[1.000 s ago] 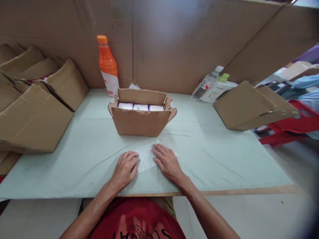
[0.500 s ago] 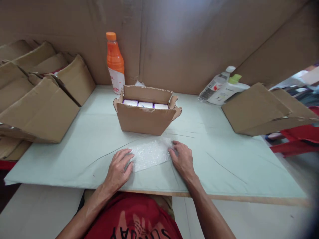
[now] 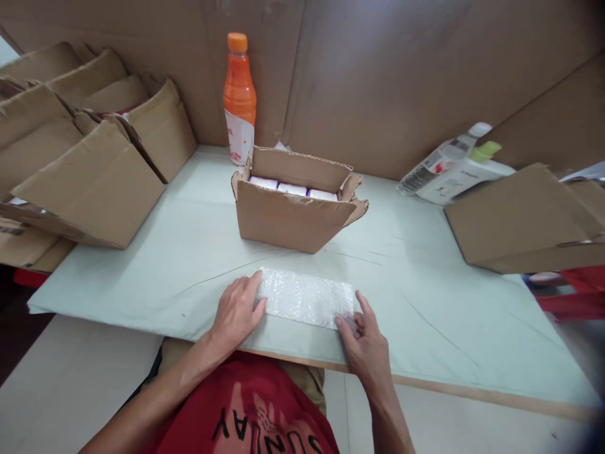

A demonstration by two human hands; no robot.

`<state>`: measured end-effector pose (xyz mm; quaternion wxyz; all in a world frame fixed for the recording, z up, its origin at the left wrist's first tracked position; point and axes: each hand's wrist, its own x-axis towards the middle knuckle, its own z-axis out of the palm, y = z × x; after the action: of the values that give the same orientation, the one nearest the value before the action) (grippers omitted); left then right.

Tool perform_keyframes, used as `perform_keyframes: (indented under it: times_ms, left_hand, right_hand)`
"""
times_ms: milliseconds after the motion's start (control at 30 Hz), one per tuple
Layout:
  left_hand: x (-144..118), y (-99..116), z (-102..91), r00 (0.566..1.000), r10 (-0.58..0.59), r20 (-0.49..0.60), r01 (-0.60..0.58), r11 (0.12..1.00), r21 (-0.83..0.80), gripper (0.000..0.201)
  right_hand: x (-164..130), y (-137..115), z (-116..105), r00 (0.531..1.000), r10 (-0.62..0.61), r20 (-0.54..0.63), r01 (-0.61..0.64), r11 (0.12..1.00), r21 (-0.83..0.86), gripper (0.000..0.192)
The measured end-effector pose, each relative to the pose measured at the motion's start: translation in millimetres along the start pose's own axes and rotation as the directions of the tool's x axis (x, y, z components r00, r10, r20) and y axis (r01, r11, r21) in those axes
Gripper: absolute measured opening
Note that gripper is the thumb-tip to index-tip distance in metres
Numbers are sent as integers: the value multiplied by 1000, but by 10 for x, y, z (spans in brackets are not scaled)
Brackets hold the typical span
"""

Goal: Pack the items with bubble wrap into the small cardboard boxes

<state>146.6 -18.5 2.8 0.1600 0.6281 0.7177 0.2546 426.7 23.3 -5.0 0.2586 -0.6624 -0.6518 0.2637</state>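
One bubble wrap sheet (image 3: 306, 299), three bottles (image 3: 239, 101), three white packs (image 3: 292, 188).

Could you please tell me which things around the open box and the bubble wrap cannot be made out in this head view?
- White items in the open box: only tops show; front wall hides the rest.
- Orange bottle label: print too small.
- Two lying bottles: lower ends hidden behind the right carton.
- Bubble wrap ends: under left hand and right hand.
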Motion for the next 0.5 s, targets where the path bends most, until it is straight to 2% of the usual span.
perform_keyframes:
  times_ms: [67, 100, 167, 233, 300, 333, 400, 500]
  left_hand:
    - [58, 57, 33, 995, -91, 42, 98, 979, -178, 52]
    - [77, 78, 44, 987, -143, 72, 158, 940, -301, 53]
    - [94, 102, 51, 958, -246, 145, 284, 780, -558, 51]
    - [91, 105, 42, 918, -341, 202, 370, 553, -746, 46]
    - [79, 90, 25, 881, -419, 222, 393, 383, -836, 43]
    - [75, 79, 18, 871, -437, 225, 394, 348, -851, 42]
    - [77, 56, 14, 879, -415, 234, 402, 383, -832, 41]
    - [110, 42, 34, 921, -284, 266, 387, 598, -702, 34]
  right_hand:
    - [12, 12, 17, 1000, -12, 24, 14, 998, -53, 70]
    - [19, 20, 24, 999, -14, 34, 16, 997, -76, 69]
    - [29, 39, 34, 999, -10, 47, 15, 994, -112, 67]
    - [29, 57, 39, 999, -17, 48, 23, 991, -131, 66]
    - [23, 70, 37, 998, -43, 40, 48, 990, -132, 65]
    - [20, 74, 36, 998, -59, 36, 63, 990, -130, 64]
    - [19, 82, 34, 995, -89, 32, 93, 988, -121, 60]
    - [43, 89, 20, 983, -179, 50, 183, 979, -88, 51]
